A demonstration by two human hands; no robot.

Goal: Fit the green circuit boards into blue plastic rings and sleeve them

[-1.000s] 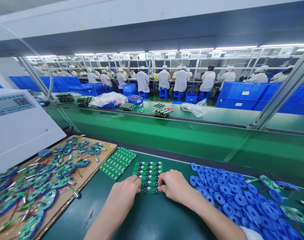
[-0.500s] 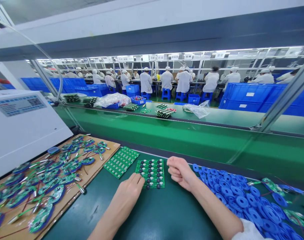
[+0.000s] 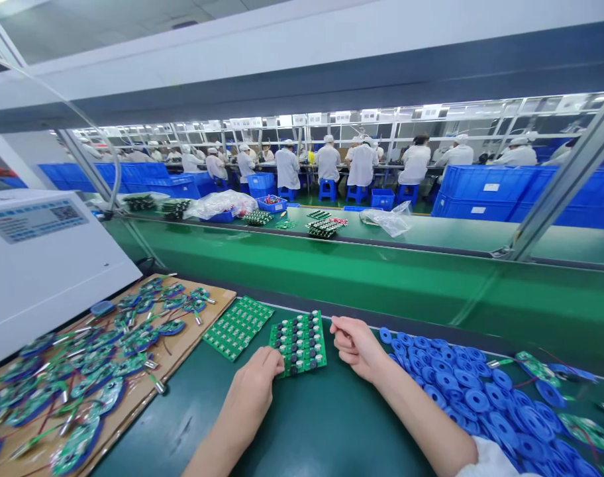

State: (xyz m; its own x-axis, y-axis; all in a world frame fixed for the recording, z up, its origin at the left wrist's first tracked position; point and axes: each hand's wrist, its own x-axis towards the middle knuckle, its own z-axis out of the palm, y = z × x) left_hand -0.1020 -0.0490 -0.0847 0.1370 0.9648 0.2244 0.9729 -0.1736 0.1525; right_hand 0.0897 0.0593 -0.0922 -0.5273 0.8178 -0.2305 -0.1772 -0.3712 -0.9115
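My left hand (image 3: 256, 384) is closed on the lower left edge of a green circuit board panel (image 3: 312, 334), which carries rows of black and white round components. The panel sits slightly turned, and its right side looks a little raised. My right hand (image 3: 355, 344) hovers just right of the panel, apart from it, with fingers curled and thumb and forefinger pinched together. Whatever those fingertips may hold is too small to see. Left of the panel, a second green circuit board panel (image 3: 238, 327) with small flat parts lies on the table.
Blue ring-shaped discs (image 3: 475, 400) are heaped at right. Cardboard (image 3: 175, 358) at left bears many wired round boards, beside a white machine (image 3: 48, 258). A green barrier (image 3: 302, 265) runs behind the table (image 3: 302, 437). Beyond it, people in white sit working.
The panel in my left hand has turned a little counterclockwise, its right side rising. My right hand keeps its pinched shape beside it. The whole view has shifted slightly.
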